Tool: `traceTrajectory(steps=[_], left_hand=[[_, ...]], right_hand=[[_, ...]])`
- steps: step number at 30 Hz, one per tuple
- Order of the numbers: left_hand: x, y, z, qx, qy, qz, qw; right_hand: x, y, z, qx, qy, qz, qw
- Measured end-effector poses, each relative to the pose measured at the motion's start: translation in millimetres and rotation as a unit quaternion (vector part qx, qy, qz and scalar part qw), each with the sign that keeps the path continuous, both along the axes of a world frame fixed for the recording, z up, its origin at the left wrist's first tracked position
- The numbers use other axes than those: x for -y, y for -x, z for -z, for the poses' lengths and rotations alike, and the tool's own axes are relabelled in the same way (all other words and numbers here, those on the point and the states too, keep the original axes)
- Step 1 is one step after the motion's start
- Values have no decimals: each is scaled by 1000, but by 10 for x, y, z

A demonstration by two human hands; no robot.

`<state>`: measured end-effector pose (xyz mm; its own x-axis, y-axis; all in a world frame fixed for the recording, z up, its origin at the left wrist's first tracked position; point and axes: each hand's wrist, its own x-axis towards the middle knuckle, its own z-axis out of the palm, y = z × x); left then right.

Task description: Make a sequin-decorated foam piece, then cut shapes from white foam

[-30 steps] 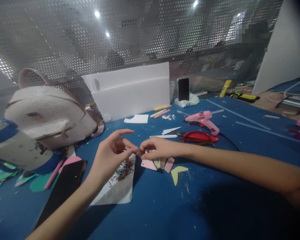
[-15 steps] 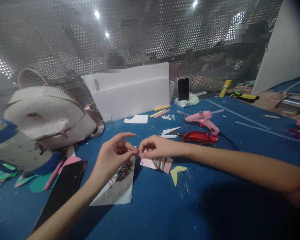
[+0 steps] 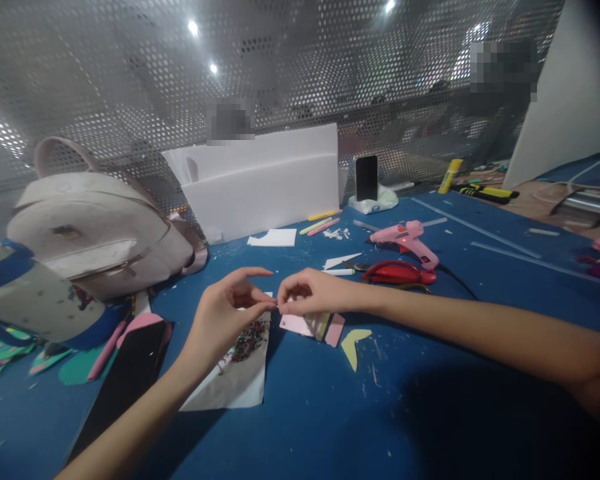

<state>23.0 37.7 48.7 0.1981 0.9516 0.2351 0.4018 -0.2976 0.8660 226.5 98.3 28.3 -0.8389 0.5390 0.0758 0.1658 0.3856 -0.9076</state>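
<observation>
My left hand [image 3: 230,301] is closed in a pinch, thumb against a fingertip, with the index finger stretched out above. My right hand [image 3: 313,292] pinches too, its fingertips almost touching the left ones. Whatever lies between them is too small to make out. Just below my right hand is a pink piece with pale and dark stripes [image 3: 336,329] and a small hole near its left end; whether it hangs or lies on the table I cannot tell. Under my left hand, a pile of tiny dark and coloured bits [image 3: 249,343], perhaps beads, rests on a white sheet [image 3: 230,393].
A pink glue gun [image 3: 405,239] and red-handled pliers [image 3: 397,272] lie right of centre. A yellow V-shaped scrap [image 3: 351,347] is nearer. A backpack [image 3: 95,227] and a dark phone-like slab [image 3: 117,393] are leftward. White foam boards [image 3: 265,193] and a phone [image 3: 367,179] stand behind.
The striped pink piece under my right hand has turned slightly and shows its stripes differently. Both hands stay nearly in place, still pinching.
</observation>
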Motion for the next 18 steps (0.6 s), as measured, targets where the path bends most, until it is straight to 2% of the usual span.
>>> traceTrajectory(steps=[5, 13, 18], left_hand=[[0, 6, 3, -8, -3, 5, 1000], [-7, 9, 52, -43, -38, -6, 998], [-8, 5, 84, -38, -38, 0, 999]], right_hand=[[-9, 6, 4, -7, -1, -5, 1000], [-67, 22, 77, -45, 37, -9, 998], [-49, 12, 48, -25, 51, -11, 998]])
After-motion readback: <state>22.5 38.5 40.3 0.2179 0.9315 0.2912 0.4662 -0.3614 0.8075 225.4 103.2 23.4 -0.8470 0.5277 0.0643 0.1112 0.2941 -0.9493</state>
